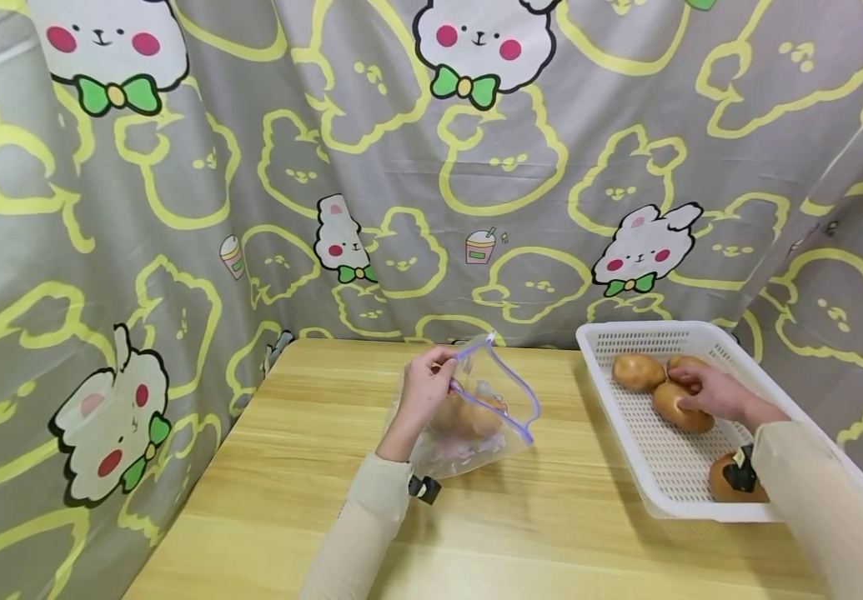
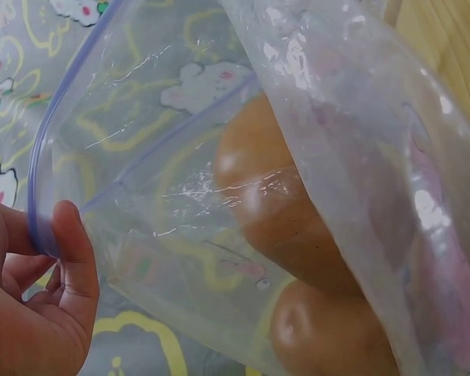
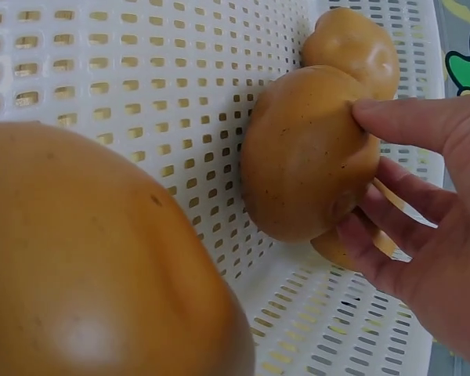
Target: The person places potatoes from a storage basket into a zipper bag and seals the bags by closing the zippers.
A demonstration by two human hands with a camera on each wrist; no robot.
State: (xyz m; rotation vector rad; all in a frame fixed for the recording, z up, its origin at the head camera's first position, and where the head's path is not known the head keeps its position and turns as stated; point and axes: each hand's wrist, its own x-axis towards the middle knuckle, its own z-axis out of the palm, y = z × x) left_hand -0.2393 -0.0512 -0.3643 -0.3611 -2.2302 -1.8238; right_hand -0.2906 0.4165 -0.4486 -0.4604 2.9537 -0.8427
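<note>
A clear zip bag (image 1: 502,408) with a purple-blue rim stands open on the wooden table (image 1: 551,517). My left hand (image 1: 444,379) pinches the bag's rim (image 2: 37,188) between thumb and fingers and holds its mouth up. Two brown potatoes (image 2: 290,204) (image 2: 329,337) lie inside the bag. My right hand (image 1: 689,387) reaches into the white perforated basket (image 1: 671,467) and grips a potato (image 3: 305,157), thumb on top and fingers under it. Another potato (image 3: 356,43) touches it from behind. A third potato (image 3: 94,258) fills the near left of the right wrist view.
The basket sits at the table's right side, holding further potatoes (image 1: 637,372) (image 1: 727,482). A grey curtain (image 1: 401,167) printed with rabbits hangs behind and to both sides of the table. The table's left edge (image 1: 198,467) runs along the curtain.
</note>
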